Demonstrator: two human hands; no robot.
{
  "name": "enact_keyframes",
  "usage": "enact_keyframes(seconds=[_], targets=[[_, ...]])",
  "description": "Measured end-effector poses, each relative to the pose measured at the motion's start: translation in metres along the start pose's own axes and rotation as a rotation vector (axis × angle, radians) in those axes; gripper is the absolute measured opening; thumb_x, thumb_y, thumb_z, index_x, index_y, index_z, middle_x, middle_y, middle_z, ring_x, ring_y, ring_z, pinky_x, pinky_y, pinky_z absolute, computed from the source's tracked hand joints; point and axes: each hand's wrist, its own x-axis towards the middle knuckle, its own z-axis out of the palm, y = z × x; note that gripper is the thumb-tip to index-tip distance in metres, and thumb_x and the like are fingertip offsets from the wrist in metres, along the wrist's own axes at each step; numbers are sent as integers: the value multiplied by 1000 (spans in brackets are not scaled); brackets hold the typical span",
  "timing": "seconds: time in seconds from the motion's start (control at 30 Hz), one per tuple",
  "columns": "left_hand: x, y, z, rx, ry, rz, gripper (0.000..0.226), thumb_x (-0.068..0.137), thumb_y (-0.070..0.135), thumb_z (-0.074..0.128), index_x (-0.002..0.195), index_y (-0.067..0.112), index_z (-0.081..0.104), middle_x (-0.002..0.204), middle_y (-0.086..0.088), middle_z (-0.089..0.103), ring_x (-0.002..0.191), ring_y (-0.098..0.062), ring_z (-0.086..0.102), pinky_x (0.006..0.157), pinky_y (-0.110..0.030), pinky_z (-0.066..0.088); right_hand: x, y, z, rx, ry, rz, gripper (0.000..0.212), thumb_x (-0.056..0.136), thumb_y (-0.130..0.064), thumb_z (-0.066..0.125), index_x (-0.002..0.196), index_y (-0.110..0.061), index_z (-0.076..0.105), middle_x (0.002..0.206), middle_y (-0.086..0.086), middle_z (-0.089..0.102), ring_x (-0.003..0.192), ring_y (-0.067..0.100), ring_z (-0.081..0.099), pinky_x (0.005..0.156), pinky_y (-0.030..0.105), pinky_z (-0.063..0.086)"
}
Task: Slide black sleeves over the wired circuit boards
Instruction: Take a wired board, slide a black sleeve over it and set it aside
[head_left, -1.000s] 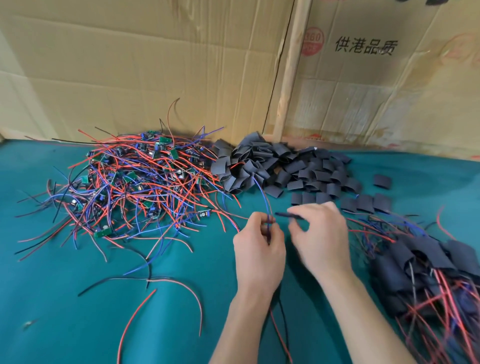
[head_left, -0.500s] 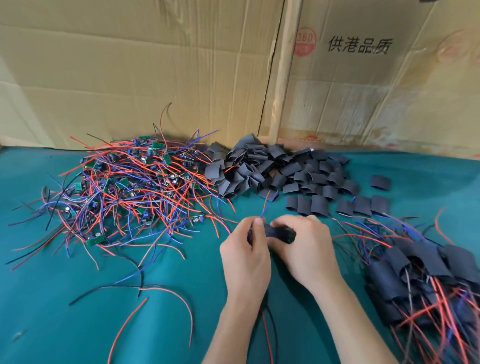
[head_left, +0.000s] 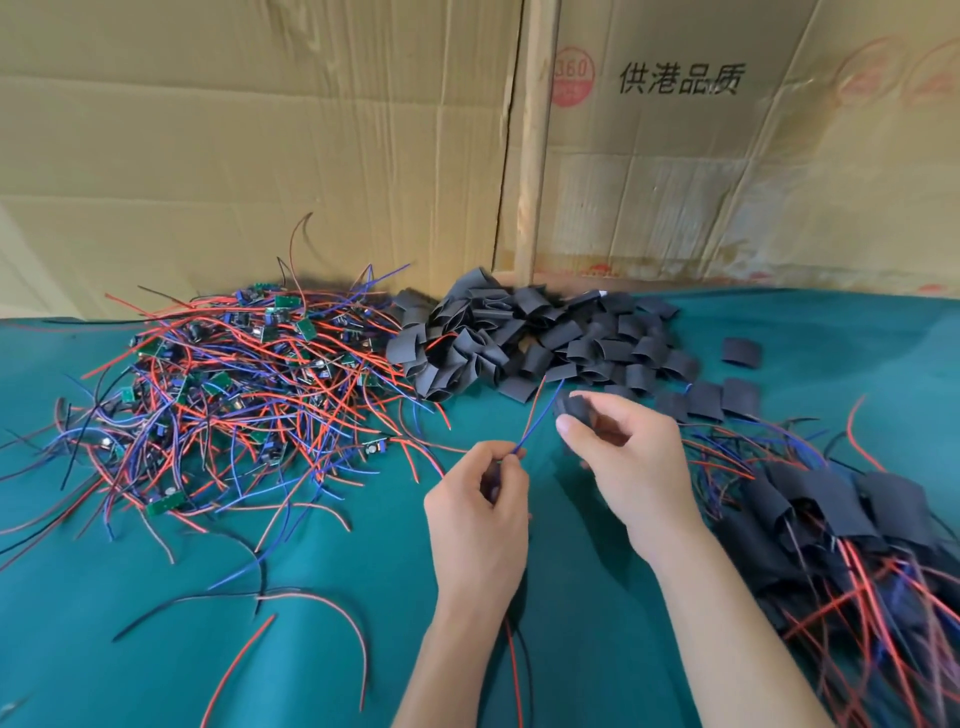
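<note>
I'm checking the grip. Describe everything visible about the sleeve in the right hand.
The sleeve is a short black tube of matte, flexible-looking material, like those in the pile behind. The right hand pinches it between thumb and fingers above the green cloth, so most of it is hidden. Its open end faces left, toward the red and blue wires rising from the left hand. The wires are not inside it yet.

I am at a makeshift assembly workbench, likely a small workshop. A teal cloth (head_left: 156, 649) covers the table, flattened cardboard boxes (head_left: 260, 130) printed with Chinese characters wall it in, and bulk heaps of wired circuit boards (head_left: 234, 389) and black sleeves (head_left: 519, 338) lie before me.
</note>
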Motion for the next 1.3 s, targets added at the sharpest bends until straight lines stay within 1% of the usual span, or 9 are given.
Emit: enact_keyframes(seconds=[0.07,0.13,0.17,0.27,0.4,0.6,0.8,1.17,1.3], targets=[[0,0,0,6,-9,2,24,93,7,59,78,22,70,59,-9,61,55,-31,56,50,-23,44,2,0,-6,105,-1,8,14,89,-11,74,91,-25,77,75,3,69,67,11,54,65,33,51],[0,-1,0,11,-18,0,22,92,8,60,78,22,70,61,-6,62,58,-32,58,55,-32,47,4,0,-10,188,7,53,19,91,-11,73,89,-29,78,72,-4,67,64,8,55,55,18,47],[0,-1,0,14,-22,1,21,91,10,60,77,23,70,61,-5,63,59,-32,59,57,-35,48,4,-1,-12,250,9,83,19,92,-10,72,91,-27,78,74,-7,69,65,8,58,55,16,48],[0,-1,-1,13,-23,8,21,89,11,61,76,24,71,61,-1,63,61,-33,61,59,-38,49,7,-4,-15,496,59,171,12,95,-5,70,100,-15,74,84,3,73,75,14,66,65,24,56],[-1,-1,0,16,-31,1,26,88,6,63,74,25,71,59,4,62,60,-31,60,59,-35,48,11,-4,-17,694,150,220,9,95,-6,69,105,-6,68,81,2,74,69,15,68,70,28,59],[-2,-1,-1,22,-86,-9,27,87,7,65,73,29,73,62,8,64,59,-22,62,58,-23,45,11,-6,-13,770,225,223,20,93,-3,72,110,1,63,83,6,70,68,16,69,71,26,59],[-3,1,-1,70,-144,25,25,84,6,68,75,28,75,66,15,68,55,2,55,59,-10,39,7,-10,-13,745,153,193,9,92,-4,73,97,-5,66,76,1,74,67,17,68,69,26,59],[-2,0,-3,19,-155,74,32,85,1,66,80,30,78,65,12,64,56,-3,53,59,-12,38,7,-14,-17,734,195,224,16,91,-3,74,83,-14,64,68,-1,71,66,20,63,66,28,57],[-1,0,-3,14,-141,96,26,82,8,65,80,30,79,68,11,65,60,-5,56,61,-11,38,8,-14,-19,729,218,227,17,92,-4,73,82,-15,64,68,0,71,67,21,63,66,28,56]])
